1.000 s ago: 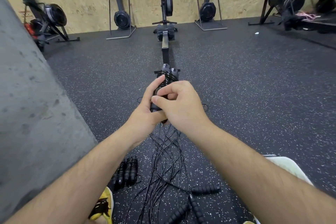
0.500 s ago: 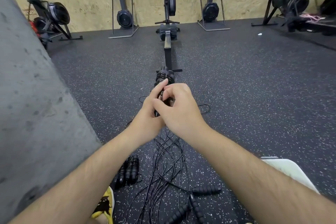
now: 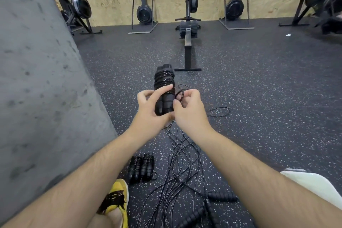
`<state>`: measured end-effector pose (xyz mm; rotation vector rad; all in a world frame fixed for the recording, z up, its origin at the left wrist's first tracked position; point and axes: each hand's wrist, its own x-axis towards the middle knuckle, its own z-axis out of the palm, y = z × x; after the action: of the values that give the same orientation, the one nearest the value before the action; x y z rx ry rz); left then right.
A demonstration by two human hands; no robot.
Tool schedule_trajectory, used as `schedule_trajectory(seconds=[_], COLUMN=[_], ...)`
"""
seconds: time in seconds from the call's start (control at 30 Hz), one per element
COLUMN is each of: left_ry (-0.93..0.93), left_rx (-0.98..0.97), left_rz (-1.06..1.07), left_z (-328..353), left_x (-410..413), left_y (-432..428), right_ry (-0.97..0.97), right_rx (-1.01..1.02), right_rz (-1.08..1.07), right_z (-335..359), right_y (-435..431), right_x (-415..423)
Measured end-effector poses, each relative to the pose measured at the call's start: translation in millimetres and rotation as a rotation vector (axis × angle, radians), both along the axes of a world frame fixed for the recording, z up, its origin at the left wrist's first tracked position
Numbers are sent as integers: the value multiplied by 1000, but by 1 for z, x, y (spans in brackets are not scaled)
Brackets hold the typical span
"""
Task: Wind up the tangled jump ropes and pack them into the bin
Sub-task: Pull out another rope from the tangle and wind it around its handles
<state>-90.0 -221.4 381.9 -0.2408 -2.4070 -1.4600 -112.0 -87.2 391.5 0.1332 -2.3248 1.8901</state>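
Observation:
My left hand (image 3: 150, 111) grips a black jump rope bundle (image 3: 163, 83), two handles side by side with cord coiled round their upper half. My right hand (image 3: 190, 111) pinches a small loop of that cord (image 3: 179, 95) just right of the handles. Below my hands a tangle of black ropes (image 3: 183, 163) spreads on the floor, with loose foam handles (image 3: 222, 196) at its near end. Two wound bundles (image 3: 141, 167) lie on the floor to the left of the tangle. A white bin corner (image 3: 312, 185) shows at the lower right, partly hidden by my right arm.
A grey concrete wall (image 3: 37, 79) fills the left side. A rowing machine (image 3: 187, 39) stretches ahead on the speckled rubber floor, with other gym machines (image 3: 144, 11) along the plywood back wall. My yellow shoe (image 3: 118, 198) sits at the bottom.
My right hand has moved off the bundle to its right side and now pinches a cord loop. The bundle is more exposed and stands upright in my left hand.

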Motion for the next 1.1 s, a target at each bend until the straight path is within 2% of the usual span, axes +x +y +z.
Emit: schedule_trajectory(seconds=[0.13, 0.23, 0.43, 0.53, 0.6, 0.87, 1.0, 1.1], left_ry=[4, -21, -82, -172, -238, -581, -672, -727], left_rx=[-174, -247, -159, -243, -226, -153, -257, -431], left_rz=[73, 70, 77, 93, 102, 65, 56, 46], left_z=[-16, -31, -68, -95, -114, -272, -337, -374], left_x=[-3, -5, -13, -28, -39, -60, -58, -52], left_y=[-25, -44, -88, -108, -113, -100, -100, -106], right_ry=[-82, -92, -169, -266, -350, -579, -692, -755], right_rx=[-106, -104, -109, -84, -57, 91, 202, 264], right_rz=[139, 198, 180, 199, 197, 25, -22, -54], right_z=[-12, -27, -67, -96, -115, -274, -348, -393], right_y=[-26, -47, -87, -104, -108, -109, -113, -118], right_x=[-2, -8, -29, -43, -51, -74, -86, -93])
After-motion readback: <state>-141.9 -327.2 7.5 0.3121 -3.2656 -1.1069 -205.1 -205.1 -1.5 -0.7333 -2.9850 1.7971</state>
